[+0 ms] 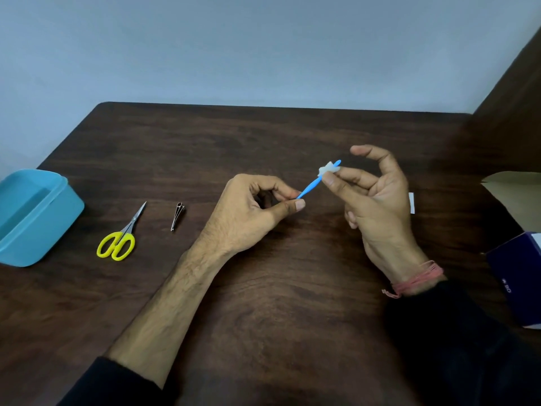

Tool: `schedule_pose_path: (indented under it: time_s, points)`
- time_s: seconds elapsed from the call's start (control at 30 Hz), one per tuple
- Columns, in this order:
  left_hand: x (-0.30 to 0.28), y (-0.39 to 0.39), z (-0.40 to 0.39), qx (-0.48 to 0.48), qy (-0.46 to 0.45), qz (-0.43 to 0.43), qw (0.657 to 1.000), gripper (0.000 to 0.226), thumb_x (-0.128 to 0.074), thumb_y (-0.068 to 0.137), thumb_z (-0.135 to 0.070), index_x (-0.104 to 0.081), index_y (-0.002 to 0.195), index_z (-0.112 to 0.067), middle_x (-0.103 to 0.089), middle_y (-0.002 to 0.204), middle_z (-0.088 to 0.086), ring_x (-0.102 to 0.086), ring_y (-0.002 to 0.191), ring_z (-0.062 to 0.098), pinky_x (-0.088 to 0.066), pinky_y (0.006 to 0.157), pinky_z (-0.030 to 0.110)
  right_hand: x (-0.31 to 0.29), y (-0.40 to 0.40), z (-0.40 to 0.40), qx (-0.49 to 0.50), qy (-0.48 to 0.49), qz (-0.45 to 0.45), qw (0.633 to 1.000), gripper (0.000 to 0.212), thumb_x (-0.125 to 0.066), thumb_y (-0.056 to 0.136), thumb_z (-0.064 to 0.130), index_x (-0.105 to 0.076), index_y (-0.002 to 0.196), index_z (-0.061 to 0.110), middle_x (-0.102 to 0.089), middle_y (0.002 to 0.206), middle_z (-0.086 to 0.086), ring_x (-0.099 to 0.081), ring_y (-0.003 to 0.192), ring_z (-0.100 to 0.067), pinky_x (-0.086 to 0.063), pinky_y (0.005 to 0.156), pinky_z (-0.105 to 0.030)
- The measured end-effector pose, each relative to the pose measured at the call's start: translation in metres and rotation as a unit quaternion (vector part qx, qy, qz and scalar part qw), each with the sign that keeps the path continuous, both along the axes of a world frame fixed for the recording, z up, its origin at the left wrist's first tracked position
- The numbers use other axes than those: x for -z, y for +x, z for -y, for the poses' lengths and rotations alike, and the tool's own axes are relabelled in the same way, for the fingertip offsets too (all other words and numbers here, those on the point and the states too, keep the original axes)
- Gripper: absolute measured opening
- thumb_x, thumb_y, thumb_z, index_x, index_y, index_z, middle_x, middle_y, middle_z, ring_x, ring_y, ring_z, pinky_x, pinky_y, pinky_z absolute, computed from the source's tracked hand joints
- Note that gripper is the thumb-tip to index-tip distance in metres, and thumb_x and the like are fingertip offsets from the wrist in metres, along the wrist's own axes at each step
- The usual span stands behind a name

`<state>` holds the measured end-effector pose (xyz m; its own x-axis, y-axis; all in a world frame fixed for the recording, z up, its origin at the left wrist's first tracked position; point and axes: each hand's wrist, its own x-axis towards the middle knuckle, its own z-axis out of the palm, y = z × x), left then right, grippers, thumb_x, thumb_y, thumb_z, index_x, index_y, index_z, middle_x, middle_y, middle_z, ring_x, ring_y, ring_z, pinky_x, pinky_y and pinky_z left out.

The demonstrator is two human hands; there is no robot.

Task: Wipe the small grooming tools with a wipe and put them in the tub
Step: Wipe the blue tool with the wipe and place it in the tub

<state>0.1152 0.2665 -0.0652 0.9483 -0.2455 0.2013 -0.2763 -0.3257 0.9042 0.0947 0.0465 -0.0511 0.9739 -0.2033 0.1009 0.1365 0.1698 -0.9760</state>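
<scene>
I am pinching the blue stick (310,187) by its low end with my left hand (251,212). My right hand (377,200) is squeezing a small white wipe (326,169) around its top. The yellow scissors (121,238), nail clipper (177,215) and blue tub (55,218) are lying on the bench (263,303) at nine o'clock.

We see a thin blue stick (311,186) held tilted above the table, a small white wipe (327,169) wrapped near its upper end. Yellow-handled scissors (120,237) and a metal nail clipper (177,216) lie flat near the open blue tub (46,227) at the left.
</scene>
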Motion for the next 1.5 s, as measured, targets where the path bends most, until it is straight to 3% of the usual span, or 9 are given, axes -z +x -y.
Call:
schedule_pose_path:
  time_s: [0.27, 0.53, 0.67, 0.8, 1.0, 1.17, 1.27, 1.4, 1.5]
  points:
    - [-0.0023, -0.0010, -0.0006, 0.002, -0.011, -0.013, 1.000, 0.004, -0.088, 0.095, -0.019, -0.088, 0.096, -0.023, -0.080, 0.084, -0.001, -0.063, 0.065, 0.019, -0.057, 0.053, 0.033, 0.0055, -0.0001, 0.0011, -0.064, -0.055, 0.010, 0.996, 0.050, -0.083, 0.094, 0.004, -0.059, 0.136, 0.015, -0.085, 0.104, -0.006, -0.041, 0.041, -0.007, -0.029, 0.037, -0.024]
    - [-0.0027, -0.0017, 0.0008, -0.005, 0.004, -0.004, 1.000, 0.008, -0.081, 0.102, -0.024, -0.088, 0.105, -0.023, -0.077, 0.088, -0.008, -0.066, 0.071, 0.012, -0.056, 0.052, 0.030, 0.0053, 0.0009, 0.0042, -0.129, -0.089, 0.018, 0.987, 0.026, -0.072, 0.102, 0.007, -0.073, 0.128, 0.013, -0.084, 0.120, 0.000, -0.056, 0.041, -0.010, -0.041, 0.040, -0.020]
    - [-0.0008, -0.0011, 0.0010, -0.003, 0.023, 0.020, 1.000, 0.013, -0.076, 0.106, -0.028, -0.088, 0.110, -0.024, -0.074, 0.092, -0.010, -0.066, 0.071, 0.010, -0.056, 0.055, 0.026, 0.0040, 0.0012, 0.0055, -0.131, -0.078, 0.014, 0.988, 0.025, -0.073, 0.099, 0.013, -0.076, 0.125, 0.014, -0.084, 0.120, -0.001, -0.057, 0.043, -0.009, -0.041, 0.042, -0.020]
    - [0.0018, 0.0003, 0.0014, -0.001, 0.038, 0.037, 0.999, 0.014, -0.075, 0.107, -0.031, -0.088, 0.113, -0.028, -0.072, 0.094, -0.005, -0.065, 0.072, 0.012, -0.058, 0.058, 0.035, 0.0047, 0.0035, 0.0057, -0.133, -0.067, 0.007, 0.989, 0.018, -0.072, 0.101, 0.007, -0.077, 0.118, 0.013, -0.084, 0.117, -0.004, -0.055, 0.044, -0.009, -0.040, 0.043, -0.020]
    - [0.0014, -0.0001, 0.0031, 0.013, 0.037, 0.066, 0.997, 0.021, -0.072, 0.108, -0.028, -0.085, 0.125, -0.028, -0.068, 0.096, 0.001, -0.064, 0.071, 0.020, -0.056, 0.057, 0.039, 0.0059, 0.0052, 0.0043, -0.140, -0.050, 0.005, 0.989, 0.036, -0.079, 0.091, 0.021, -0.075, 0.126, 0.015, -0.084, 0.118, -0.006, -0.057, 0.049, -0.009, -0.044, 0.046, -0.019]
    - [0.0011, -0.0003, 0.0046, 0.017, 0.031, 0.073, 0.997, 0.021, -0.073, 0.108, -0.025, -0.084, 0.126, -0.028, -0.066, 0.095, 0.002, -0.064, 0.072, 0.024, -0.054, 0.055, 0.039, 0.0094, 0.0062, 0.0017, -0.122, -0.058, 0.002, 0.991, 0.033, -0.083, 0.087, 0.028, -0.081, 0.115, 0.013, -0.083, 0.097, -0.007, -0.047, 0.051, -0.009, -0.039, 0.043, -0.021]
    - [0.0016, 0.0004, 0.0039, 0.014, 0.032, 0.076, 0.997, 0.021, -0.073, 0.108, -0.025, -0.085, 0.126, -0.028, -0.067, 0.097, 0.002, -0.064, 0.072, 0.023, -0.054, 0.056, 0.039, 0.0087, 0.0071, 0.0014, -0.099, -0.049, -0.006, 0.994, 0.039, -0.087, 0.080, 0.032, -0.080, 0.113, 0.011, -0.083, 0.099, -0.007, -0.043, 0.047, -0.009, -0.037, 0.040, -0.022]
    - [0.0033, 0.0004, 0.0036, 0.009, 0.032, 0.082, 0.996, 0.021, -0.074, 0.108, -0.026, -0.085, 0.126, -0.025, -0.067, 0.095, -0.002, -0.062, 0.069, 0.014, -0.055, 0.055, 0.038, 0.0075, 0.0063, 0.0003, -0.080, -0.044, -0.022, 0.996, 0.031, -0.089, 0.077, 0.033, -0.076, 0.094, 0.012, -0.081, 0.088, -0.005, -0.042, 0.041, -0.008, -0.034, 0.036, -0.021]
    - [0.0032, -0.0004, 0.0035, -0.001, 0.034, 0.085, 0.996, 0.021, -0.076, 0.106, -0.025, -0.085, 0.124, -0.023, -0.067, 0.093, -0.005, -0.061, 0.065, 0.004, -0.053, 0.055, 0.030, 0.0091, 0.0065, -0.0012, -0.066, -0.048, -0.016, 0.997, 0.024, -0.088, 0.077, 0.031, -0.078, 0.089, 0.013, -0.079, 0.084, -0.013, -0.041, 0.040, -0.009, -0.033, 0.035, -0.022]
